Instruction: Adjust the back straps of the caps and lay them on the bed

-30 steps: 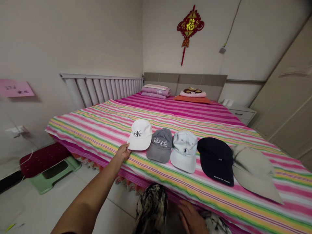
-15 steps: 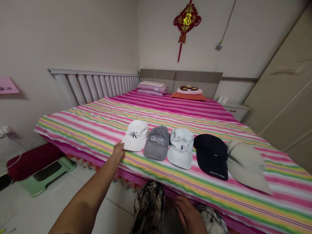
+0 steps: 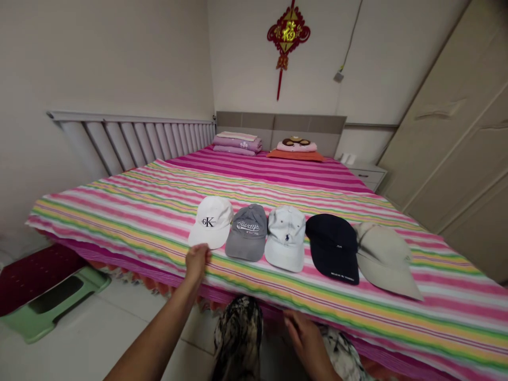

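Observation:
My left hand is closed, its fingertips pinching the front edge of the brim of a white baseball cap with dark "CK" lettering. Right of that cap lies a grey cap with white script. A pale blue-white cap with a small dark emblem follows, then a black cap and a beige cap. All sit in a row, brims toward me. Low at the bed's edge, near my knee, my right hand is open, fingers loosely bent and holding nothing.
The caps lie on a striped bedspread. Folded purple bedding and a pink-and-orange stack rest by the headboard. A green stool stands on the floor at left, a white nightstand at back right.
My left hand has shifted from the left corner of the white cap's brim to its front edge. The view has turned slightly right. The right hand stays low by the bed's edge.

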`<state>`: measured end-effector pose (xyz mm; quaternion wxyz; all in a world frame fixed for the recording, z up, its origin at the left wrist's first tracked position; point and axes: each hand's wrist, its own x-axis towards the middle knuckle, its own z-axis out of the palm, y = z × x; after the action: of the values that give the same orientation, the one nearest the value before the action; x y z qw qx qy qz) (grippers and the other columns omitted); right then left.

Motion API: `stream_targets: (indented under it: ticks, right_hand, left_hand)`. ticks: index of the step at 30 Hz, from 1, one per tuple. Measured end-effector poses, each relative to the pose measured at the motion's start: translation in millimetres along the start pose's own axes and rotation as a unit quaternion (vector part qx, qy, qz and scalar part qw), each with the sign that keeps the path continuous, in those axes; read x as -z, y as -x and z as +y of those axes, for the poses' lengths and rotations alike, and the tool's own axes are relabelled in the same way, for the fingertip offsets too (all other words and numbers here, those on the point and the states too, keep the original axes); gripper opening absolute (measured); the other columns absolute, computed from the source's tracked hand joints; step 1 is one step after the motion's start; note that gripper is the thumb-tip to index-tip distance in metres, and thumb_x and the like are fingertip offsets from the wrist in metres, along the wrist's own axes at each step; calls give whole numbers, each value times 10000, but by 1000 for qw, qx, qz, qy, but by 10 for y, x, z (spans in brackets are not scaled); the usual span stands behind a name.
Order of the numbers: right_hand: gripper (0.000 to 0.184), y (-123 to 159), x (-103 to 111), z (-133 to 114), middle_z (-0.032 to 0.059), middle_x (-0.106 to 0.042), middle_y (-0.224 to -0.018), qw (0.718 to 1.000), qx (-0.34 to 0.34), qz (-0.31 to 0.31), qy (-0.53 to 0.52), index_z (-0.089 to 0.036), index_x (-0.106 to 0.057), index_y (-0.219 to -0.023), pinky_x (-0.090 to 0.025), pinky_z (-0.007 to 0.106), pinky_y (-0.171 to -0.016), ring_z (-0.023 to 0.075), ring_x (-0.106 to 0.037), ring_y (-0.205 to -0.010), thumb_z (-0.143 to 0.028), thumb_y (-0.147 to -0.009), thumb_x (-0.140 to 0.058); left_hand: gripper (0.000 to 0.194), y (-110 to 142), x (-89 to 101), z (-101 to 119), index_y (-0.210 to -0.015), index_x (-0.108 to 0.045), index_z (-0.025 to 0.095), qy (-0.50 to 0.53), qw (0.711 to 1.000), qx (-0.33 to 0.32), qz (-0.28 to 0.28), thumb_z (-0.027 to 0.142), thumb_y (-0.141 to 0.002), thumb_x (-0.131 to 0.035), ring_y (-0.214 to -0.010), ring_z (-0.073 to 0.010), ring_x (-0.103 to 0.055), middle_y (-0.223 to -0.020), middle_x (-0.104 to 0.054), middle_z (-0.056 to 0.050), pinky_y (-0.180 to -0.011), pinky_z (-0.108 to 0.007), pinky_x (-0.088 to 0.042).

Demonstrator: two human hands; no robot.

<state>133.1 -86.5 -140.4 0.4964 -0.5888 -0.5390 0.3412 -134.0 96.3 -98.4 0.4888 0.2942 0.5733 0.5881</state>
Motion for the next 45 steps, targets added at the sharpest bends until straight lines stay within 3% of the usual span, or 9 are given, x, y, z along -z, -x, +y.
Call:
stream_targets:
  ticks: [2, 4, 8, 12, 16, 24, 30, 33, 45]
  right_hand:
    - [112, -168, 4, -101, 12, -647, -620, 962, -167, 63, -208, -177, -620, -703, -483, 219, -506, 155, -607, -583, -247, -638, -679]
    - [157, -369, 16, -198, -22, -605, -516, 922, -240, 88, -290, -158, -577, -703, -428, 176, -393, 103, -547, -430, -279, -668, -671]
    - [173, -764, 56, -310, 24, -625, -525, 863, -325, 88, -376, -130, -521, -706, -468, 184, -418, 100, -580, -436, -266, -813, -535]
    - [245, -1003, 68, -298, -32, -555, -481, 805, -374, 101, -451, -120, -494, -644, -445, 151, -396, 52, -515, -376, -197, -872, -450]
    - [199, -1044, 71, -236, -59, -534, -559, 769, -394, 126, -488, -107, -518, -691, -422, 149, -381, 34, -485, -402, -183, -867, -463]
    - [201, -971, 157, -212, -63, -516, -549, 749, -397, 140, -511, -109, -504, -667, -414, 143, -372, 33, -477, -401, -169, -857, -477]
    - [189, -946, 188, -199, -68, -509, -542, 749, -392, 154, -512, -108, -507, -677, -412, 135, -362, 27, -464, -388, -165, -855, -482]
    - [174, -953, 177, -192, -67, -509, -535, 748, -392, 158, -512, -107, -515, -699, -411, 135, -355, 28, -465, -383, -165, -859, -476]
    - [202, -952, 214, -136, -73, -497, -518, 755, -375, 180, -507, -110, -496, -670, -400, 126, -340, 27, -466, -374, -144, -865, -459]
  left_hand:
    - [159, 225, -133, -151, -716, -541, 99, 10, 995, 71, -65, 255, -735, -564, -500, -151, -563, -561, -576, -45, -515, -271, -472]
    - [214, 380, -269, -249, -710, -539, 93, 38, 983, 136, -114, 303, -747, -560, -585, -197, -614, -653, -624, -127, -574, -323, -502]
    - [151, 451, -496, -290, -771, -521, 121, 138, 956, 215, -142, 271, -777, -542, -683, -191, -638, -735, -642, -132, -655, -306, -513]
    - [64, 406, -641, -278, -745, -487, 145, 167, 956, 206, -124, 168, -805, -488, -584, -136, -611, -624, -605, -56, -635, -272, -510]
    - [123, 420, -716, -283, -692, -449, 158, 180, 958, 196, -108, 113, -806, -460, -510, -113, -572, -552, -565, -22, -634, -277, -509]
    - [88, 484, -632, -288, -708, -505, 126, 164, 963, 197, -85, 175, -777, -528, -567, -165, -606, -600, -593, -76, -627, -318, -508]
    - [165, 201, -383, -148, -677, -461, 155, 191, 967, 143, 85, 233, -819, -491, -513, -68, -542, -562, -521, 14, -631, -199, -471]
    - [141, 15, -323, -52, -689, -465, 147, 208, 962, 131, 121, 197, -819, -490, -534, -60, -540, -586, -520, 27, -600, -189, -463]
    - [166, -94, -286, -115, -647, -427, 146, 163, 977, 87, 109, 67, -787, -469, -448, -59, -519, -533, -506, 35, -551, -211, -477]
